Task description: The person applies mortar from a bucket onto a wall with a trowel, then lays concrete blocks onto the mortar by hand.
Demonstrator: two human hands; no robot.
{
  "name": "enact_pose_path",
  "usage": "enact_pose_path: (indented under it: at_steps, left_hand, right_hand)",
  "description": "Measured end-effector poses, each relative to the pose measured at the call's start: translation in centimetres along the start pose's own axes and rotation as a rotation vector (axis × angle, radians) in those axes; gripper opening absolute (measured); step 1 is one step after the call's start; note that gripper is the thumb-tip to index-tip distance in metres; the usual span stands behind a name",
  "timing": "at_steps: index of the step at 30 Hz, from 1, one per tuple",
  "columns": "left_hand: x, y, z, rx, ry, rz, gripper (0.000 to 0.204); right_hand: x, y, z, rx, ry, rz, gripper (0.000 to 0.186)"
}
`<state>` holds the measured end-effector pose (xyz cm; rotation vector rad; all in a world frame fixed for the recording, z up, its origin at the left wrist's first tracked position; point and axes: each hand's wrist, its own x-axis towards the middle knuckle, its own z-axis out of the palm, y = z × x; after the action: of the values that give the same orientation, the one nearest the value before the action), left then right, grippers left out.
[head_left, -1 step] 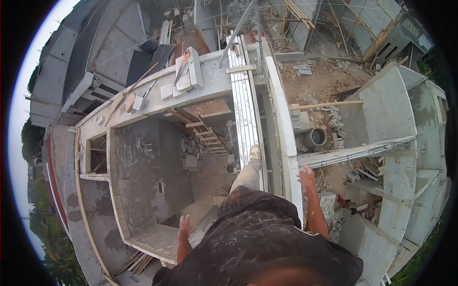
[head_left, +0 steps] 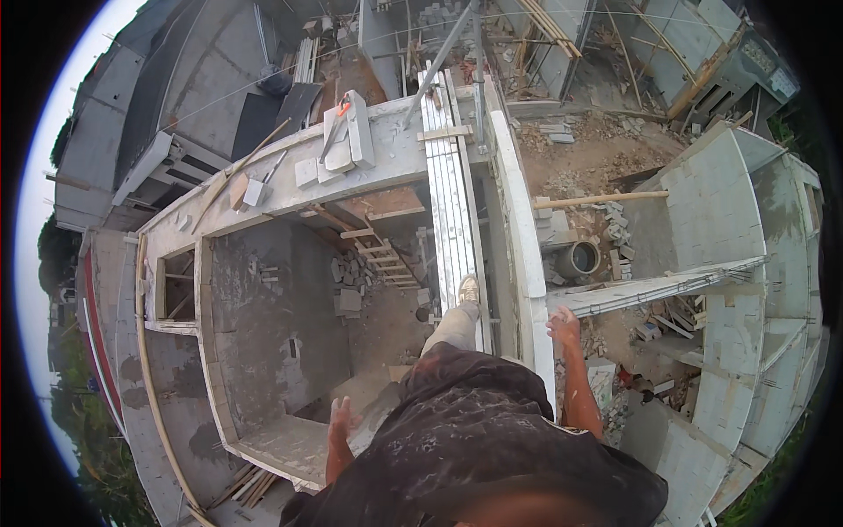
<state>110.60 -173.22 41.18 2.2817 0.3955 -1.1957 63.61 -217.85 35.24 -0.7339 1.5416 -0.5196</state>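
Note:
My left hand [head_left: 342, 415] hangs in the air with its fingers spread, holding nothing, above the room below on the left. My right hand [head_left: 564, 326] is raised just right of the top of a pale wall [head_left: 532, 285]. Its fingers are loosely bent and apart, with nothing in them; whether it touches the wall I cannot tell. One shoe [head_left: 469, 289] of mine is planted on a walkway of long pale metal-looking planks [head_left: 446, 193], which runs away from me between the open room and the wall.
Ahead, a wide wall top [head_left: 399, 132] carries pale blocks [head_left: 359, 132], an orange-handled saw [head_left: 333, 133] and a trowel-like tool [head_left: 274, 167]. A wooden ladder [head_left: 386, 255] stands in the deep room. Rubble [head_left: 571, 167] and a round concrete pipe [head_left: 581, 256] lie down on the right. A diagonal pole [head_left: 441, 60] crosses the walkway's far end.

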Motion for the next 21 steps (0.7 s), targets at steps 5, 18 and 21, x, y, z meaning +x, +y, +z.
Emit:
enact_pose_path:
  at_steps: [5, 18, 21]
  left_hand:
    - [0.9, 18.0, 4.5, 0.06, -0.026, 0.271, 0.078]
    - [-4.7, 59.5, 5.2, -0.349, 0.108, 0.607, 0.077]
    - [-4.9, 63.8, 6.3, -0.433, 0.073, 0.558, 0.079]
  right_hand:
    - [7.9, -8.8, 3.8, -0.012, -0.032, -0.031, 0.05]
    - [26.1, -22.1, 14.7, -0.296, -0.145, 0.134, 0.051]
    - [32.5, -29.7, 18.0, -0.365, -0.216, -0.023, 0.048]
